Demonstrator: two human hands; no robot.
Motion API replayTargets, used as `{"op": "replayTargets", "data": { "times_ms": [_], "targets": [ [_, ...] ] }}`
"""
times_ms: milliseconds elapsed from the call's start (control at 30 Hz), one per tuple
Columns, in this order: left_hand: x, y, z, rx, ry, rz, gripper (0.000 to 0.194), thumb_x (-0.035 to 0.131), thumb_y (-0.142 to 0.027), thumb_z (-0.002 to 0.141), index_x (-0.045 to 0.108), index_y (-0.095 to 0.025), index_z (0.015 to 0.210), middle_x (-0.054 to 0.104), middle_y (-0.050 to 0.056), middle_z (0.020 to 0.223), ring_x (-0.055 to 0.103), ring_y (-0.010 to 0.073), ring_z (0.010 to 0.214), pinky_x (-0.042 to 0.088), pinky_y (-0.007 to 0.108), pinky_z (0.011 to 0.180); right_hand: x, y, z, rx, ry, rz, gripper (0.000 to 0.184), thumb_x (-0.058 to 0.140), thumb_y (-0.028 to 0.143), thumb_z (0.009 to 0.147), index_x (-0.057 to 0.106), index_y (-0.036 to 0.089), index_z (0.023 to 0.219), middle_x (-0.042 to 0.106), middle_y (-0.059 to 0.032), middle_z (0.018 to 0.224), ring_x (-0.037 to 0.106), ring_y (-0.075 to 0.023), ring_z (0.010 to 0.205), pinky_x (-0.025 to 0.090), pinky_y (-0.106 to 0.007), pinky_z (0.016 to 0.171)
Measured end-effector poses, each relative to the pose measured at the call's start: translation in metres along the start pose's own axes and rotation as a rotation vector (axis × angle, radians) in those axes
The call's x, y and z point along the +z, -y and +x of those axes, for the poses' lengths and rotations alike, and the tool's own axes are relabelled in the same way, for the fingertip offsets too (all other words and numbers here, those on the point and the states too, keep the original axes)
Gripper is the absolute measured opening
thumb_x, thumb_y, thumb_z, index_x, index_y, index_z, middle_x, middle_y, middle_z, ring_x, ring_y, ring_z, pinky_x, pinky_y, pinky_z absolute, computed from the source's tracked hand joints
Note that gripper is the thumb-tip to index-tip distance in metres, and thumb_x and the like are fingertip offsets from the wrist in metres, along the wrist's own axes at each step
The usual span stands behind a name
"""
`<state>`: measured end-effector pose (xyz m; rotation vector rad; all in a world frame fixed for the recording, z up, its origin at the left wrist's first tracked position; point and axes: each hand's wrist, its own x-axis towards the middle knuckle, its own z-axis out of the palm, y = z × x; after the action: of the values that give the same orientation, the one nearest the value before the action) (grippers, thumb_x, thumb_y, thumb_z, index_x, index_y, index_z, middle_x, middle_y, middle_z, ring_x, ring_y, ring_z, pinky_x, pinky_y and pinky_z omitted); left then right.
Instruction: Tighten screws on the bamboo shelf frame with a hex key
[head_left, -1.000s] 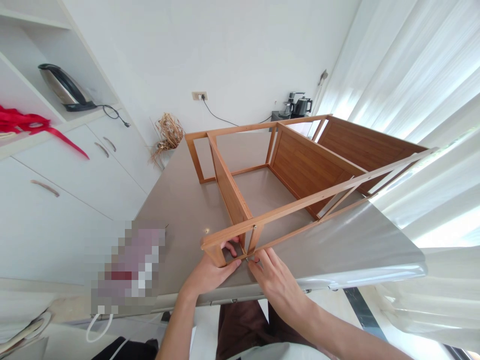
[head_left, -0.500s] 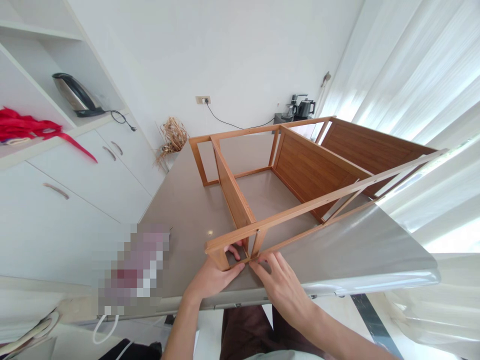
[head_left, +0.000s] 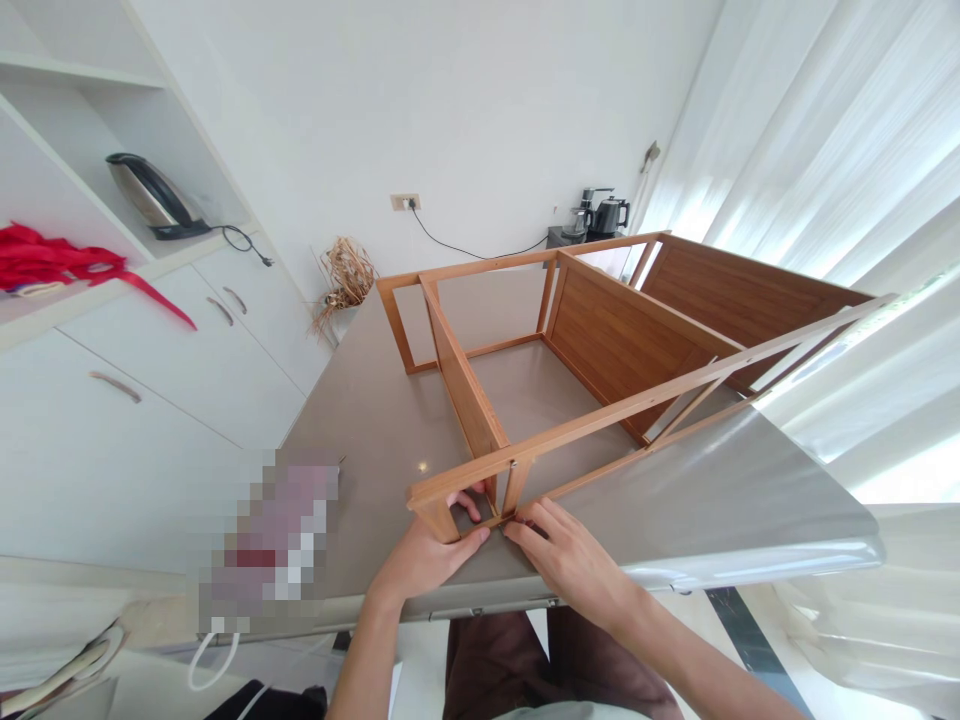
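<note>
Looks like a bamboo shelf frame [head_left: 465,400] lying on its side on the grey countertop [head_left: 360,420], wooden panels [head_left: 630,365] already in, long rails joined. Only the near corner joint [head_left: 501,520] looks unfinished. Left hand [head_left: 424,558] is closed round the end post [head_left: 437,520], right hand [head_left: 570,552] pinching the thin rail [head_left: 577,465] there. Versus a second ago, the right hand sits flatter, fingers turned toward the joint

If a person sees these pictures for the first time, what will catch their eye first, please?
A large wooden shelf frame with brown panels lies across a grey countertop, filling the picture's centre. At its near corner, the left hand and right hand hold it. At upper left, a red cloth stands out on a white shelf.
</note>
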<state>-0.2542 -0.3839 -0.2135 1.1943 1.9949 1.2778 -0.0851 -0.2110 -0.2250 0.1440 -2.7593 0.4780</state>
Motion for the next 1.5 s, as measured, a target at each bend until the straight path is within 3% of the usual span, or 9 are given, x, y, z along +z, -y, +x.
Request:
{"op": "replayTargets", "data": {
  "times_ms": [233, 367, 767, 1033, 1233, 1333, 1433, 1500],
  "targets": [
    [-0.001, 0.001, 0.0, -0.007, 0.019, 0.01, 0.037, 0.069, -0.03, 0.088, 0.057, -0.025, 0.123, 0.066, 0.006, 0.117, 0.061, 0.0229, 0.113, 0.046, 0.039, 0.103, 0.005, -0.002, -0.001, 0.033, -0.105, 0.077, 0.017, 0.047, 0.018, 0.103, 0.063, 0.021, 0.106, 0.059, -0.005, 0.09, 0.054, -0.019, 0.085, 0.049, -0.034, 0.078],
    [-0.001, 0.004, 0.0, -0.009, 0.035, 0.021, 0.037, 0.067, -0.03, 0.089, 0.054, -0.026, 0.123, 0.065, 0.005, 0.111, 0.061, 0.0217, 0.109, 0.044, 0.04, 0.104, 0.009, -0.004, -0.004, 0.025, -0.106, 0.111, 0.017, 0.048, 0.019, 0.103, 0.062, 0.022, 0.112, 0.061, -0.0051, 0.092, 0.054, -0.0197, 0.086, 0.048, -0.036, 0.079],
    [0.0, 0.001, 0.0, 0.002, 0.058, 0.052, 0.039, 0.064, -0.031, 0.091, 0.048, -0.026, 0.127, 0.062, 0.003, 0.105, 0.061, 0.0193, 0.104, 0.043, 0.039, 0.103, 0.009, 0.001, -0.001, 0.046, -0.138, 0.154, 0.015, 0.047, 0.017, 0.102, 0.061, 0.021, 0.099, 0.062, -0.0033, 0.084, 0.056, -0.0196, 0.084, 0.049, -0.034, 0.078],
    [-0.001, -0.008, 0.0, 0.039, 0.02, 0.068, 0.04, 0.067, -0.032, 0.088, 0.053, -0.024, 0.125, 0.064, 0.003, 0.102, 0.063, 0.0195, 0.1, 0.047, 0.038, 0.1, 0.01, 0.008, 0.001, 0.061, -0.16, 0.221, 0.017, 0.047, 0.012, 0.101, 0.06, 0.022, 0.106, 0.065, -0.0047, 0.096, 0.059, -0.0193, 0.09, 0.051, -0.034, 0.081],
    [-0.001, -0.008, -0.006, 0.078, -0.142, 0.056, 0.051, 0.075, -0.04, 0.082, 0.055, -0.023, 0.126, 0.065, 0.009, 0.119, 0.062, 0.0254, 0.113, 0.047, 0.042, 0.104, 0.015, 0.012, -0.001, 0.134, -0.182, 0.346, 0.025, 0.042, 0.012, 0.102, 0.056, 0.024, 0.119, 0.066, -0.0052, 0.104, 0.062, -0.0203, 0.096, 0.054, -0.037, 0.087],
    [-0.012, -0.015, -0.011, 0.121, -0.295, 0.031, 0.06, 0.066, -0.051, 0.089, 0.045, -0.023, 0.138, 0.055, 0.014, 0.138, 0.052, 0.0298, 0.13, 0.042, 0.046, 0.112, 0.016, 0.011, -0.002, 0.145, -0.181, 0.383, 0.024, 0.043, 0.013, 0.102, 0.055, 0.025, 0.119, 0.067, -0.0048, 0.11, 0.063, -0.0201, 0.1, 0.054, -0.037, 0.09],
    [-0.031, -0.043, -0.014, 0.342, -0.524, -0.007, 0.069, 0.062, -0.06, 0.089, 0.041, -0.025, 0.144, 0.046, 0.014, 0.146, 0.048, 0.0316, 0.135, 0.039, 0.048, 0.115, 0.017, 0.009, -0.002, 0.191, -0.181, 0.426, 0.024, 0.046, 0.015, 0.101, 0.054, 0.026, 0.12, 0.068, -0.0034, 0.107, 0.065, -0.019, 0.097, 0.055, -0.035, 0.089],
    [-0.046, -0.074, -0.015, 0.492, -0.591, 0.047, 0.066, 0.064, -0.057, 0.089, 0.045, -0.025, 0.143, 0.048, 0.014, 0.144, 0.047, 0.0326, 0.136, 0.038, 0.05, 0.117, 0.017, 0.01, -0.002, 0.243, -0.192, 0.463, 0.021, 0.05, 0.017, 0.1, 0.054, 0.025, 0.119, 0.069, -0.0025, 0.102, 0.066, -0.018, 0.093, 0.055, -0.033, 0.086]
  ]
}}
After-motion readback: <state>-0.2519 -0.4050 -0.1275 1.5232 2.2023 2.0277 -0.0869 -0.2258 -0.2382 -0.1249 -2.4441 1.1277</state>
